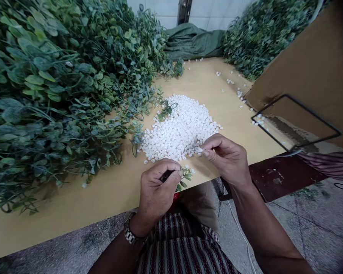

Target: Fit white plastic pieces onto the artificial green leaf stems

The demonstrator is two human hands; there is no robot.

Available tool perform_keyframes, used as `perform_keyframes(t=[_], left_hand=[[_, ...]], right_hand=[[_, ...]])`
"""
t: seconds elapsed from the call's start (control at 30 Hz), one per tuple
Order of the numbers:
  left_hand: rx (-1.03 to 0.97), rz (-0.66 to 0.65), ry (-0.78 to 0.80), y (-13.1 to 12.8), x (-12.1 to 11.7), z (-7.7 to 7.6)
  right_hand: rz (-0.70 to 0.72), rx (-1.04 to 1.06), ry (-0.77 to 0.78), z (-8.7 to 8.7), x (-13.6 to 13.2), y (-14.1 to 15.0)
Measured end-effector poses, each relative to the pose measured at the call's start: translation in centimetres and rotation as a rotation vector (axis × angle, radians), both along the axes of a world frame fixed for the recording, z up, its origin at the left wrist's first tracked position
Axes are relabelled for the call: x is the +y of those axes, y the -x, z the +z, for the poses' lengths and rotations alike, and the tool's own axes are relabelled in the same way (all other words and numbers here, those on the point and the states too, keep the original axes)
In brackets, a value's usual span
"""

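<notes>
Low over the table's front edge, my left hand [158, 186] is closed in a pinch on a sprig of artificial green leaves [185, 177]. Small white bits show among the sprig's tips. My right hand [230, 158] pinches with thumb and forefinger at the near right edge of a heap of small white plastic pieces [180, 129]. One white piece [199, 151] shows at those fingertips. The other fingers of both hands are curled in. A loose leafy stem [166, 110] lies on the heap's upper left part.
A big mass of artificial greenery [74, 76] covers the left of the tan tabletop [125, 182]. More greenery [254, 38] stands at the back right beside a cardboard box [308, 68]. A black wire frame [314, 108] juts out at right. Green cloth [194, 42] lies at the back.
</notes>
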State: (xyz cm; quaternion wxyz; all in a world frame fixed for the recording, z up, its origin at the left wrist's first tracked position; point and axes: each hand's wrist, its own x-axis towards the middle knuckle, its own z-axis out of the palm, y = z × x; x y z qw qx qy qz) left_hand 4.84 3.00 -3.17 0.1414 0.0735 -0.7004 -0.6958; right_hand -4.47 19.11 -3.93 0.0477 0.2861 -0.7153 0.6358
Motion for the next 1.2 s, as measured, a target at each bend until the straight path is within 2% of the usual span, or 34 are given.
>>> perform_keyframes(t=[0.13,0.27,0.47,0.63,0.7,0.87,1.03,1.2], left_hand=[[-0.027,-0.018,-0.035,-0.2,0.1,0.0],[-0.04,-0.021,-0.037,-0.4,0.4,0.5],[-0.011,0.0,-0.014,-0.4,0.8,0.9],[-0.014,-0.015,0.019,-0.1,0.8,0.7],[-0.038,-0.011,0.019,0.2,0.8,0.5],[-0.119,-0.032,-0.037,0.9,0.6,0.3],[-0.073,-0.005,-0.119,1.1,0.6,0.2],[-0.087,0.02,-0.063,1.1,0.6,0.2]], right_hand=[[0.15,0.004,0.078,0.6,-1.1,-2.4],[0.188,-0.045,0.134,0.2,-1.6,-3.6],[0.13,-0.137,0.188,-0.9,-1.8,-4.0],[0.103,-0.146,0.193,-1.2,-2.0,-3.8],[0.065,-0.126,0.163,-1.2,-2.1,-3.5],[-0.075,-0.023,-0.031,-1.3,-2.3,-3.0],[-0.041,0.032,-0.088,-1.2,-2.5,-2.6],[-0.034,0.046,-0.144,-1.0,-2.4,-2.3]])
